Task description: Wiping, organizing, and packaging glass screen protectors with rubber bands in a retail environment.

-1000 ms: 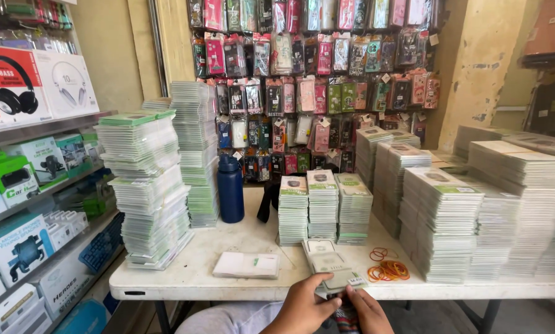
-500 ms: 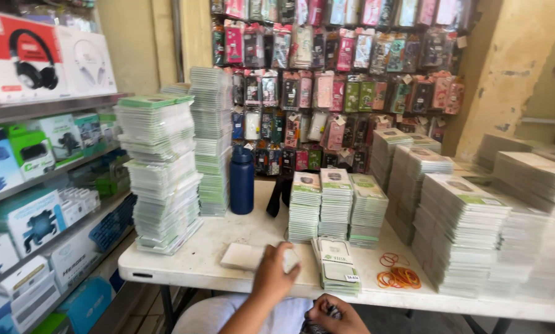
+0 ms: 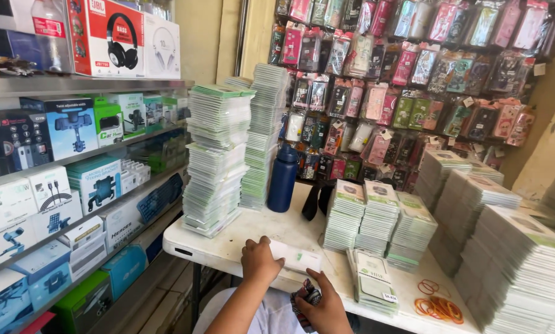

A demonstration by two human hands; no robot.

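My left hand (image 3: 260,263) lies curled over the left end of a small white pack (image 3: 296,258) at the table's (image 3: 228,247) near edge, fingers closed on it. My right hand (image 3: 322,309) sits just below the edge, loosely closed on a dark patterned bundle (image 3: 304,295); I cannot tell how firm that hold is. I judge the pack wants a flat, even grip so it lifts clean off the table. To the right lies a short stack (image 3: 372,286), then orange rubber bands (image 3: 439,308). Farther back stand three low stacks (image 3: 379,216), a blue bottle (image 3: 283,179) and tall stacks (image 3: 218,154). The bundle's nature is hard to make out.
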